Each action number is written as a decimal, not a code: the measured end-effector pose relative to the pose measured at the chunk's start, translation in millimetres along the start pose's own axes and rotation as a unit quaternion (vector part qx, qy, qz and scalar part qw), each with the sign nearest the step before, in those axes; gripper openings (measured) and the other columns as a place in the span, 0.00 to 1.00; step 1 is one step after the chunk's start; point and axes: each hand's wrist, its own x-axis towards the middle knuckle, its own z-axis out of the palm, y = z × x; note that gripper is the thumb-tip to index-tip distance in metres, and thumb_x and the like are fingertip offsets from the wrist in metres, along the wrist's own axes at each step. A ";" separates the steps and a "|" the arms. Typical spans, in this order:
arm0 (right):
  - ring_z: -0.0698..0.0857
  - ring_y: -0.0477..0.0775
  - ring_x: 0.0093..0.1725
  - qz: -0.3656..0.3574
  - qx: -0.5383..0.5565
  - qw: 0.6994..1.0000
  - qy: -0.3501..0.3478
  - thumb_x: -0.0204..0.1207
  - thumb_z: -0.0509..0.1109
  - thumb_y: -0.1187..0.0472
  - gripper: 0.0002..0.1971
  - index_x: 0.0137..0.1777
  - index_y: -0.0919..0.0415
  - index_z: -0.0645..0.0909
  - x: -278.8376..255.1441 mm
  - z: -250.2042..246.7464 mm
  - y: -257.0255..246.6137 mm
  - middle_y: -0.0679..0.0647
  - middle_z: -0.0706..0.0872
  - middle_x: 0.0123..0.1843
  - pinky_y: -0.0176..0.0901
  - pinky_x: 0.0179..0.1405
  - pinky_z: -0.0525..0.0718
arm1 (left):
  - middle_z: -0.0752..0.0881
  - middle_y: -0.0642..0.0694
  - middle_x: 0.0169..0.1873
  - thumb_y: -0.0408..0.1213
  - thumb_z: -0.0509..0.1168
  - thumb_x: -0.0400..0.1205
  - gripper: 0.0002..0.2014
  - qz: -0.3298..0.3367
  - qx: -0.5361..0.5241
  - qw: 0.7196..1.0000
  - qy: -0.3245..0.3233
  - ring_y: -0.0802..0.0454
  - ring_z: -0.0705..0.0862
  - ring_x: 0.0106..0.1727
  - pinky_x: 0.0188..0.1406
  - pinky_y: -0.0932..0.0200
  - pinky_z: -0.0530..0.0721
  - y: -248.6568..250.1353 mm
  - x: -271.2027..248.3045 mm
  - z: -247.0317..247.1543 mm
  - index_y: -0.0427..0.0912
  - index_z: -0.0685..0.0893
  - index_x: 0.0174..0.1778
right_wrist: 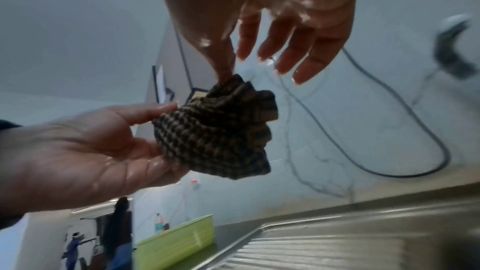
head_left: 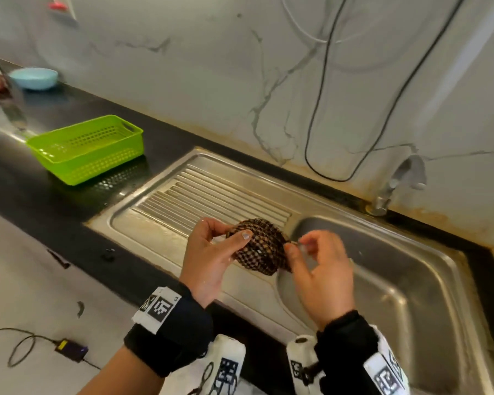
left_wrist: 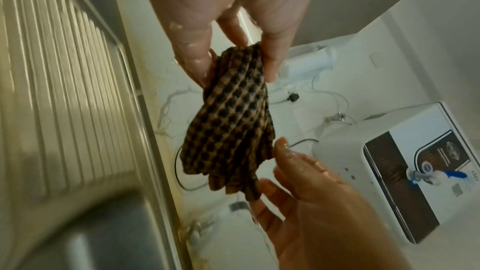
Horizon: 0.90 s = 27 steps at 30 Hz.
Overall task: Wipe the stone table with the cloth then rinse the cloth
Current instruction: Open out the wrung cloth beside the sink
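Observation:
A brown-and-black checked cloth (head_left: 258,246) is bunched up in the air over the edge between the steel drainboard (head_left: 211,189) and the sink basin (head_left: 382,280). My left hand (head_left: 225,230) grips its left side with thumb on top and fingers behind. My right hand (head_left: 295,244) pinches the cloth's right end between thumb and forefinger, with the other fingers spread straight. The right wrist view shows this pinch at the cloth's (right_wrist: 215,137) top corner. In the left wrist view the cloth (left_wrist: 228,130) hangs in folds. Both hands look wet.
The tap (head_left: 394,186) stands at the basin's far side, with no water seen running. A green plastic basket (head_left: 89,149) sits on the black stone counter (head_left: 26,178) left of the sink, a blue bowl (head_left: 33,78) farther back. A black cable (head_left: 319,124) hangs on the wall.

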 end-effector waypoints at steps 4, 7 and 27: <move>0.80 0.44 0.52 -0.055 -0.011 0.990 -0.132 0.65 0.63 0.33 0.33 0.65 0.52 0.78 0.3 62.3 -51.2 0.45 0.83 0.53 0.33 0.51 0.76 | 0.77 0.40 0.34 0.40 0.78 0.57 0.19 -0.033 0.021 0.999 0.000 0.44 0.80 0.42 0.37 0.54 0.81 37.4 10.1 -51.4 0.45 0.72 0.31; 0.84 0.53 0.52 -0.090 -0.042 0.986 -0.135 0.67 0.60 0.35 0.37 0.71 0.58 0.76 4.5 102.8 -84.9 0.49 0.88 0.54 0.43 0.51 0.80 | 0.75 0.38 0.39 0.32 0.76 0.58 0.18 -0.048 0.048 0.998 0.005 0.41 0.76 0.43 0.39 0.48 0.77 60.2 12.2 -85.0 0.43 0.72 0.33; 0.85 0.45 0.32 -0.102 0.292 0.898 -0.314 0.66 0.72 0.50 0.24 0.59 0.26 0.74 91.4 225.8 -186.2 0.50 0.86 0.33 0.40 0.37 0.86 | 0.75 0.45 0.25 0.22 0.69 0.73 0.09 0.063 0.179 0.975 0.119 0.58 0.76 0.26 0.26 0.67 0.79 157.8 59.5 -201.6 0.39 0.77 0.36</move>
